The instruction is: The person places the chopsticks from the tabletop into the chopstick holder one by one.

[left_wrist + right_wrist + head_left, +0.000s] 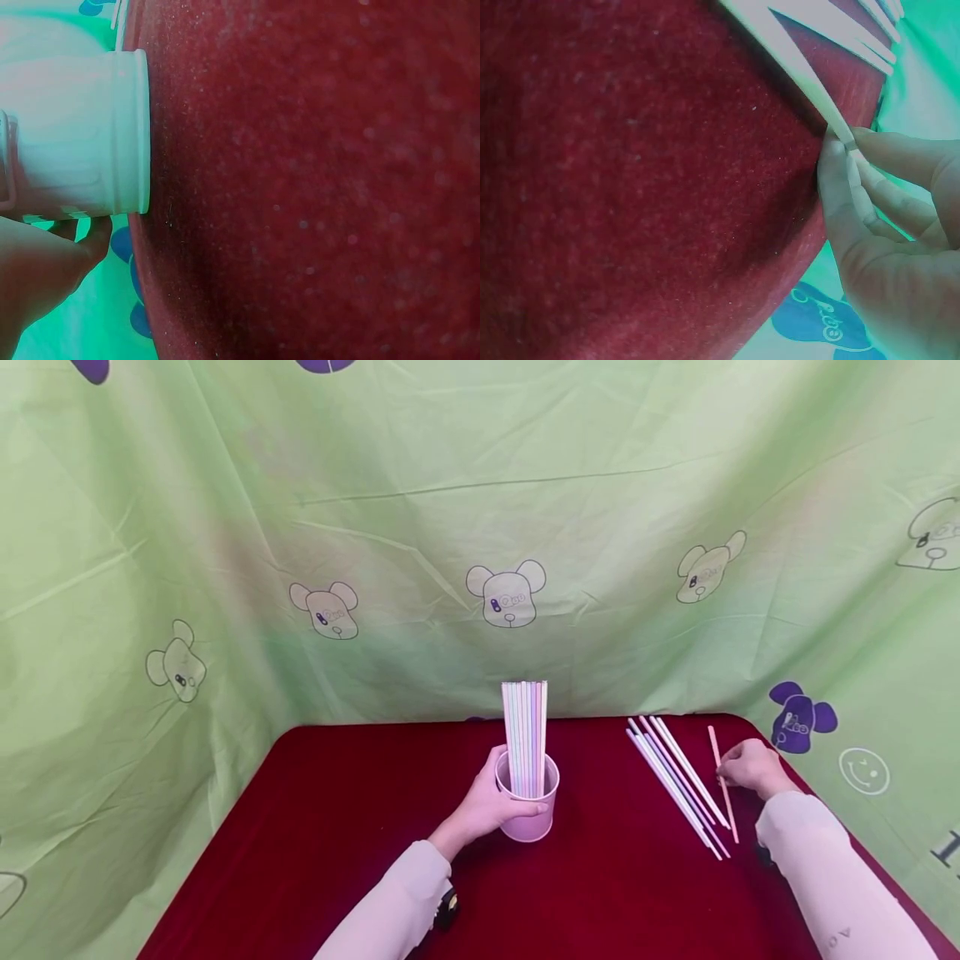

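On green cloth (600, 435): "I" (946, 849), winking smiley (864, 771) (bear lettering (512, 602) illegible)

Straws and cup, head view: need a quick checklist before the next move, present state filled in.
1. Cup upright on the table: ok.
2. Left hand steadying the cup: ok, its grip is around the side, thumb across the near wall.
3. Standing straws contained: ok, bunched upright in the cup.
4. Right hand grip on the pink straw: ok, pinched between thumb and fingers.
5. Pink straw fully off the table: cannot tell.
6. Loose straws all in the cup: not ok, several lie beside the pink one.
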Motion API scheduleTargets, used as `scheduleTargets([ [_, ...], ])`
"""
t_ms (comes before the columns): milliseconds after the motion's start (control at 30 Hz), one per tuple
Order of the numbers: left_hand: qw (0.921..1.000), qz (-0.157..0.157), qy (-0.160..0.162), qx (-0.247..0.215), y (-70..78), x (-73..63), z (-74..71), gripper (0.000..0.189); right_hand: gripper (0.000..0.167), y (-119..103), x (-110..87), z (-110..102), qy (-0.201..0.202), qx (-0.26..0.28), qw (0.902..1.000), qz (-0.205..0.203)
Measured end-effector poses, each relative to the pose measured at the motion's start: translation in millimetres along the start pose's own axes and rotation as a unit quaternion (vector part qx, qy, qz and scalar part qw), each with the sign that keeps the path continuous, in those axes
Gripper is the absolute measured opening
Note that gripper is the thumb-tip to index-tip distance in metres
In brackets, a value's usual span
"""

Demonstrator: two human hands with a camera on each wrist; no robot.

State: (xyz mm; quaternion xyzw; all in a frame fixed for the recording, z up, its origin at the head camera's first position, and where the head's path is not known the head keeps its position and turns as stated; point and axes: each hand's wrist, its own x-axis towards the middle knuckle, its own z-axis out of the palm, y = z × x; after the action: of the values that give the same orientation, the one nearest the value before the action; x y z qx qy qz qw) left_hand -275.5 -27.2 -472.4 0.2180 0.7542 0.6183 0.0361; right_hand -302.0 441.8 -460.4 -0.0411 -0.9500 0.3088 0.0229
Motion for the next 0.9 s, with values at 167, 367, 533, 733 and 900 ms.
scheduleTargets([
  [167, 1.0, 0.003, -0.001, -0.003, -1.1, -0.5, 0.6, 0.094, 0.022, 1.3, -4.7, -3.7, -0.001, 0.051, 0.9987, -0.003],
  [367, 1.0, -0.001, -0.002, 0.003, 0.5, -0.2, 0.0, 0.095, 0.033, -8.8, -7.2, -10.7, 0.01, 0.143, 0.9897, 0.005],
  [533, 1.0, -0.003, -0.001, 0.001, 0.4, 0.1, -0.4, 0.097, 0.037, -26.7, -6.6, -14.8, 0.034, 0.172, 0.9844, -0.007],
  [733, 1.0, 0.003, -0.002, -0.002, -1.4, 1.8, -0.3, 0.097, 0.036, -56.9, -8.2, -13.8, 0.049, 0.225, 0.9723, -0.041],
  [900, 1.0, 0.003, -0.003, -0.002, -2.0, 1.8, 0.0, 0.097, 0.037, -83.4, -9.9, -12.6, 0.064, 0.257, 0.9619, -0.068],
])
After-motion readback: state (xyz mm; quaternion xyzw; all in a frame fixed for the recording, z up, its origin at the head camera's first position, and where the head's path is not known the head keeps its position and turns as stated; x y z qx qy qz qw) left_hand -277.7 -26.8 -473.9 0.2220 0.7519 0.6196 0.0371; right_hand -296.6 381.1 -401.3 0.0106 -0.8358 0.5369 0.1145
